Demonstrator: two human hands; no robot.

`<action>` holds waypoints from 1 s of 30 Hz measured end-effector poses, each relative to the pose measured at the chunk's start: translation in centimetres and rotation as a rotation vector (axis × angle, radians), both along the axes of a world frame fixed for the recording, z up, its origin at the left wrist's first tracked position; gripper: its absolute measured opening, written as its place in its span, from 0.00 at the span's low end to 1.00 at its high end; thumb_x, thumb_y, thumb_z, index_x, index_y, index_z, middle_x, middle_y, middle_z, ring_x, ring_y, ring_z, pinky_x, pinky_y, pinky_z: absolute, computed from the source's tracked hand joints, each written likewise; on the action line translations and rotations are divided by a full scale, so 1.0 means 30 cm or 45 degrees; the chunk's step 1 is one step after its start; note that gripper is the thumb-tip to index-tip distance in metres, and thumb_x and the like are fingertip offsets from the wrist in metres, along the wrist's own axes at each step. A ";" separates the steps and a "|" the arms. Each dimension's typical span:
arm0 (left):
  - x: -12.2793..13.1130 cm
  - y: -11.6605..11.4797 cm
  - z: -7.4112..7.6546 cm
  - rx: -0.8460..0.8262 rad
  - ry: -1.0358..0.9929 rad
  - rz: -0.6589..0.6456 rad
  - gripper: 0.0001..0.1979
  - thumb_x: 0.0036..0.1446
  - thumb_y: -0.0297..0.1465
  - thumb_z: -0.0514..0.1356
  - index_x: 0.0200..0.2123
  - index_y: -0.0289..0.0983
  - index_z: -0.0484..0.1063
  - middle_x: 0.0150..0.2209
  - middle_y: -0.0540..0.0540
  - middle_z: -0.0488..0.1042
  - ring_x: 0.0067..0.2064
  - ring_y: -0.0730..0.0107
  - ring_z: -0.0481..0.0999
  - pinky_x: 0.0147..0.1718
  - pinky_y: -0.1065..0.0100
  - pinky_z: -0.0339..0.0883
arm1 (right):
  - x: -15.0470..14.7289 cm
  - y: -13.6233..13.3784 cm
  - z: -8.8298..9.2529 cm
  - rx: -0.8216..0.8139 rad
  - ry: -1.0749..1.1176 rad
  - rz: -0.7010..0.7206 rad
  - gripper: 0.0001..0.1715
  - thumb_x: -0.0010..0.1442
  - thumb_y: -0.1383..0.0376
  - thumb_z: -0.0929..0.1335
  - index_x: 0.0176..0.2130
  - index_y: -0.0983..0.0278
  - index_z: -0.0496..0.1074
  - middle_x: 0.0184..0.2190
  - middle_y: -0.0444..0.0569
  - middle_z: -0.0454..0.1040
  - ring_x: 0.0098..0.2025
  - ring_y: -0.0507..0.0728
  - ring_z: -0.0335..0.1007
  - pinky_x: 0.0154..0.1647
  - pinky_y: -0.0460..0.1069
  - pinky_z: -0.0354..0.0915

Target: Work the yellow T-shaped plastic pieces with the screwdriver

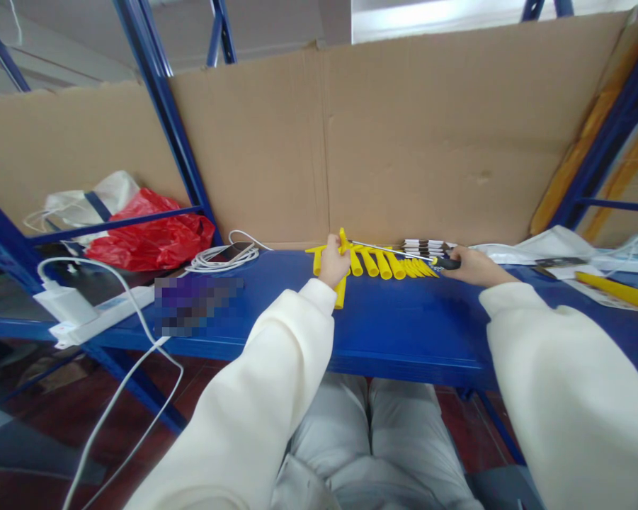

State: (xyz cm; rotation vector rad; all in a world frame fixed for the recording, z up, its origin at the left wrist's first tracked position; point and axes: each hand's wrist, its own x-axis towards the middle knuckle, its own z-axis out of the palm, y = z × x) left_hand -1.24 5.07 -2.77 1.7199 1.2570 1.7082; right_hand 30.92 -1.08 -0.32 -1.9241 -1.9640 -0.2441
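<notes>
My left hand [333,263] is closed around a yellow plastic tube-shaped part [340,293], held upright over the blue shelf. In my right hand [470,266] is a screwdriver [446,263] with a black handle, its long metal shaft pointing left. The shaft's end reaches the upper part of the yellow piece; whether it touches a screw cannot be made out. Just behind and between my hands lie several similar yellow tubes [383,266] in a row. Beside them is a row of small pointed yellow pieces [417,268].
A cardboard panel [403,142] stands behind the blue shelf [393,340]. To the left are a red plastic bag [149,234], a coiled white cable [220,261] and a power strip [103,315]. Dark-and-white items [428,247] sit behind the small pieces. A long yellow object [619,291] lies far right.
</notes>
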 end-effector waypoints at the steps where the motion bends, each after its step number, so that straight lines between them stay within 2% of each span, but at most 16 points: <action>1: -0.003 0.000 0.003 0.004 -0.003 0.025 0.15 0.54 0.21 0.65 0.40 0.42 0.66 0.39 0.48 0.78 0.47 0.64 0.81 0.50 0.63 0.73 | 0.005 0.002 0.000 0.002 -0.009 -0.012 0.11 0.50 0.62 0.73 0.30 0.57 0.65 0.28 0.50 0.75 0.36 0.65 0.76 0.34 0.53 0.67; 8: -0.031 -0.013 0.028 0.042 -0.075 0.140 0.17 0.53 0.17 0.63 0.39 0.42 0.63 0.41 0.45 0.78 0.54 0.56 0.80 0.56 0.60 0.70 | 0.024 0.025 -0.017 0.007 -0.116 0.069 0.13 0.45 0.61 0.73 0.26 0.56 0.65 0.23 0.44 0.72 0.30 0.60 0.72 0.27 0.50 0.62; 13: -0.030 -0.015 0.031 0.046 -0.046 0.104 0.16 0.54 0.18 0.63 0.40 0.42 0.64 0.45 0.42 0.79 0.55 0.55 0.80 0.58 0.58 0.71 | 0.010 0.023 -0.023 -0.006 -0.084 0.110 0.12 0.43 0.61 0.73 0.26 0.57 0.65 0.22 0.43 0.72 0.28 0.59 0.71 0.27 0.50 0.61; 20: -0.016 -0.014 0.020 0.097 -0.032 0.052 0.16 0.54 0.17 0.63 0.40 0.41 0.66 0.44 0.44 0.79 0.55 0.57 0.80 0.57 0.58 0.71 | -0.040 -0.008 -0.004 -0.127 -0.075 0.119 0.14 0.44 0.62 0.74 0.25 0.57 0.64 0.23 0.43 0.72 0.29 0.58 0.71 0.29 0.49 0.60; 26: 0.011 -0.039 0.021 0.126 0.100 0.018 0.15 0.56 0.18 0.62 0.41 0.41 0.66 0.45 0.43 0.80 0.57 0.58 0.79 0.57 0.59 0.71 | -0.110 -0.019 -0.004 -0.196 0.019 0.322 0.14 0.46 0.60 0.75 0.27 0.58 0.67 0.29 0.46 0.77 0.33 0.59 0.74 0.34 0.50 0.64; 30: 0.039 -0.064 0.021 0.135 0.264 -0.089 0.13 0.58 0.20 0.60 0.43 0.40 0.66 0.46 0.42 0.80 0.53 0.58 0.81 0.54 0.58 0.73 | -0.143 0.004 -0.026 -0.242 0.114 0.511 0.16 0.48 0.53 0.75 0.31 0.60 0.74 0.33 0.48 0.80 0.37 0.62 0.76 0.38 0.52 0.68</action>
